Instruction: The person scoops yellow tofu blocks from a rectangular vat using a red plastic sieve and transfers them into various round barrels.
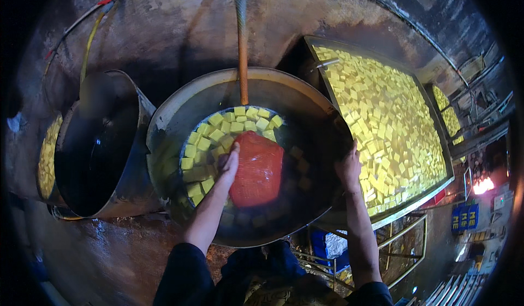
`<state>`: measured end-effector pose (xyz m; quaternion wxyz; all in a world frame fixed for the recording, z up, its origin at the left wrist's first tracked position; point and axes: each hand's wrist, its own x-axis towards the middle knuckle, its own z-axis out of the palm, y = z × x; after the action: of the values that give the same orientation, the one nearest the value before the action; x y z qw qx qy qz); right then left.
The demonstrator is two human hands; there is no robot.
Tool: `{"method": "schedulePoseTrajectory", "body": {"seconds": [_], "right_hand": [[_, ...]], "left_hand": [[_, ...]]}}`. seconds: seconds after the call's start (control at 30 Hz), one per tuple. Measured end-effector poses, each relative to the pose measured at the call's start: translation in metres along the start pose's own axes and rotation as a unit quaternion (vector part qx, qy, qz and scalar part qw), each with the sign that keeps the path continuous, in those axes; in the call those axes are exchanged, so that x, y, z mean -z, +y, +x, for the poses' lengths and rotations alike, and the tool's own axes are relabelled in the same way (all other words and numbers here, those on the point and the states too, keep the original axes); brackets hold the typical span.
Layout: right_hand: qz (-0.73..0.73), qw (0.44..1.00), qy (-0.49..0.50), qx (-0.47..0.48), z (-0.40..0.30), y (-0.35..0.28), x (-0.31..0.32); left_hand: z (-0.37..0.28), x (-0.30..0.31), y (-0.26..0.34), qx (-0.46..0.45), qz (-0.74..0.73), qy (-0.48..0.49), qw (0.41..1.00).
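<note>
A wide round metal pan point(196, 83) of dark liquid stands before me, with yellow tofu-like cubes point(215, 133) gathered in its left and upper part. My left hand point(228, 163) grips the left edge of a red perforated plastic basket point(260, 171), tilted over the middle of the pan; its inside is hidden. A few cubes show dimly beneath the liquid to the right of the basket. At the pan's right rim, my right hand point(348, 169) is closed around the edge, some fingers hidden. A long wooden handle point(242, 56) leans over the pan's far rim, its lower end near the cubes.
A rectangular metal tank point(450, 175) full of yellow cubes adjoins the pan on the right. On the left stands a deep metal drum point(135, 150) with a yellow hose point(91, 40) above it. Blue crates point(464, 217) and an open flame point(483, 185) are far right; metal rails point(403, 234) stand below.
</note>
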<state>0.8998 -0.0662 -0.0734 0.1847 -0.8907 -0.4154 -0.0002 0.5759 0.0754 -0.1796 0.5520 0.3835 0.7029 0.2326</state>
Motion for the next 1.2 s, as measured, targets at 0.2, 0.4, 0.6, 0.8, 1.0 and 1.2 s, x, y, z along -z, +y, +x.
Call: {"method": "schedulePoseTrajectory", "body": {"seconds": [0.2,0.4,0.6,0.8,1.0,1.2], "right_hand": [[-0.01,0.999,0.023,0.033,0.0,-0.041,-0.006],[0.021,0.999,0.033,0.02,0.0,-0.056,-0.008],[0.122,0.993,-0.002,0.006,0.011,-0.041,0.016],[0.331,0.926,0.162,0.085,0.002,-0.04,0.11],[0.564,0.81,0.081,0.137,0.015,-0.031,0.165],[0.629,0.727,0.163,-0.219,0.108,0.143,0.097]], "left_hand": [[0.071,0.065,-0.064,0.017,-0.188,-0.053,0.981],[0.055,0.104,-0.054,0.008,-0.263,-0.09,0.96],[-0.008,0.077,0.046,-0.07,-0.337,-0.164,0.925],[-0.15,0.024,0.162,-0.27,-0.434,-0.156,0.845],[-0.239,-0.162,0.21,-0.672,0.023,-0.097,0.734],[-0.26,-0.247,0.208,-0.743,0.205,-0.088,0.631]]}}
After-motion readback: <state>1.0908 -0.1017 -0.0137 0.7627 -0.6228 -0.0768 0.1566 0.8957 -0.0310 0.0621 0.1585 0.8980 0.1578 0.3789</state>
